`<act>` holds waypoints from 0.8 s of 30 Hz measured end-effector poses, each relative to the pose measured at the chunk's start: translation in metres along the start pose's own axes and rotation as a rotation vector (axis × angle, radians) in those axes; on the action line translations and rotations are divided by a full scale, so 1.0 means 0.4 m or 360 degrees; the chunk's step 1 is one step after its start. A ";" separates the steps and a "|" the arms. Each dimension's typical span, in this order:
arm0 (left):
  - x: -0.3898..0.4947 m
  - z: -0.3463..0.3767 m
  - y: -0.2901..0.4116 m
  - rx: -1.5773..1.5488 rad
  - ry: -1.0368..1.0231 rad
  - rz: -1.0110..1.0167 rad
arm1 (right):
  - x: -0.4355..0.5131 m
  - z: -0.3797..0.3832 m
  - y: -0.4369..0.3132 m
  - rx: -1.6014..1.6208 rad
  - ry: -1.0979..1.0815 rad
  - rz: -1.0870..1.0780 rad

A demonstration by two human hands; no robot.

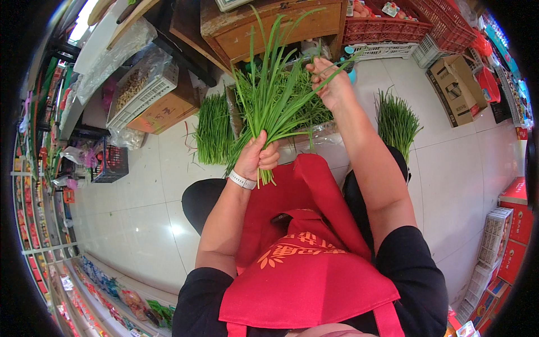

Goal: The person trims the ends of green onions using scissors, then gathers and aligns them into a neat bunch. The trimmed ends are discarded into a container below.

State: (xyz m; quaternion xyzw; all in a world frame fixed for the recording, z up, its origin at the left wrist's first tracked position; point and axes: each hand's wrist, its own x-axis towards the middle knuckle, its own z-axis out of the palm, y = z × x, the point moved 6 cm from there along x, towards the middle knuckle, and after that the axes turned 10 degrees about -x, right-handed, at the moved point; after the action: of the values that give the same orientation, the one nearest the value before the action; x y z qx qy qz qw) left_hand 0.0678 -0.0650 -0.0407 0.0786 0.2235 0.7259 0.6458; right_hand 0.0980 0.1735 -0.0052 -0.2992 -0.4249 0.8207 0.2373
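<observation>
My left hand (257, 156), with a white-banded watch at the wrist, grips a bunch of garlic chives (269, 101) by the pale stem ends. The long green blades fan out away from me. At the right side of the fan, my right hand (330, 80) has its fingers curled around a few outer chive blades. Below the bunch stands a box (231, 105) of loose chives (303, 99), with clear plastic along its near edge. Upright chive bundles stand on the floor, one to the left (214, 130) of the box and another to the right (396, 122).
A wooden cabinet (278, 29) stands beyond the box. Red plastic crates (385, 30) are at the far right, near an open cardboard carton (454, 90). To the left are a white crate (145, 99) on a carton and a dark basket (111, 162). My red apron (303, 278) covers my lap.
</observation>
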 end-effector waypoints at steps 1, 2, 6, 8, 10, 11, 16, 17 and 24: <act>-0.001 -0.004 0.001 0.0002 -0.0005 -0.0013 | 0.002 -0.014 0.007 0.0028 0.0099 0.0068; -0.001 -0.007 0.001 0.0005 -0.0010 -0.0025 | 0.005 -0.018 0.016 0.0029 -0.0024 0.0132; 0.003 -0.005 -0.003 0.0058 -0.0040 -0.0049 | 0.008 0.007 0.036 0.0109 -0.0157 0.0282; 0.000 0.002 -0.002 0.0111 0.0030 -0.0055 | 0.005 0.027 0.027 0.0164 -0.0308 0.0258; -0.003 0.015 -0.003 0.0100 0.0083 -0.0046 | -0.014 0.041 0.004 0.0155 -0.0342 0.0219; -0.003 0.017 -0.004 0.0094 0.0109 -0.0042 | -0.001 0.035 0.007 0.0198 -0.0381 0.0192; -0.002 0.010 -0.006 0.0069 0.0077 -0.0051 | 0.016 0.013 -0.019 0.0346 -0.0339 0.0154; -0.002 0.008 -0.006 0.0066 0.0077 -0.0054 | 0.017 0.011 -0.022 0.0375 -0.0312 0.0159; 0.003 -0.001 -0.008 0.0091 0.0071 -0.0058 | 0.005 -0.011 -0.033 0.0234 -0.0166 0.0058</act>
State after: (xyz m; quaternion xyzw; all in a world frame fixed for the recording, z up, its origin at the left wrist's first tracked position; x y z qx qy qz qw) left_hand 0.0704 -0.0637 -0.0428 0.0767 0.2598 0.7089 0.6513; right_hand 0.1014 0.1843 0.0031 -0.2456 -0.3699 0.8683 0.2211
